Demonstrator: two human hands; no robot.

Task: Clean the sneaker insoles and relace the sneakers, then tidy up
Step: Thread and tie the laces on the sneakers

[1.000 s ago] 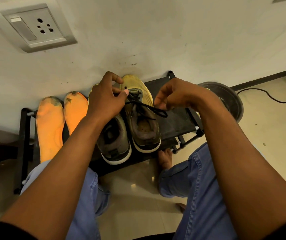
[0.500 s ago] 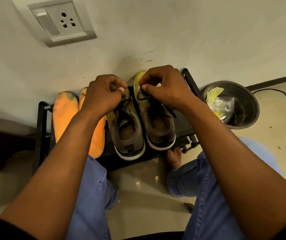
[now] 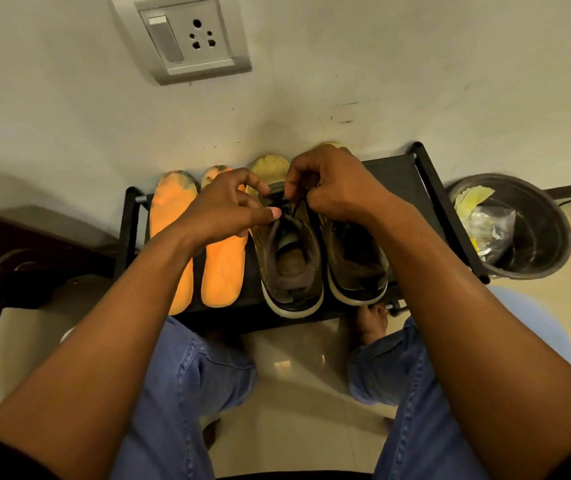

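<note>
Two olive-yellow sneakers stand side by side on a low black rack (image 3: 398, 174), toes to the wall: the left sneaker (image 3: 289, 268) and the right sneaker (image 3: 356, 268). Two orange insoles (image 3: 223, 268) lie flat to their left. My left hand (image 3: 225, 209) and my right hand (image 3: 332, 188) meet over the left sneaker's throat. Each pinches a part of the black shoelace (image 3: 298, 206), which runs between my fingers; most of it is hidden by my hands.
A dark round bin (image 3: 533, 237) holding yellow paper and a clear plastic bag stands right of the rack. A wall socket (image 3: 190, 39) is above. Dark furniture (image 3: 17, 258) is at the left. My knees in blue jeans are below the rack.
Both hands have shifted from the right sneaker's lace to the left sneaker's throat, coming closer together. The view has panned, bringing the bin and socket further in.
</note>
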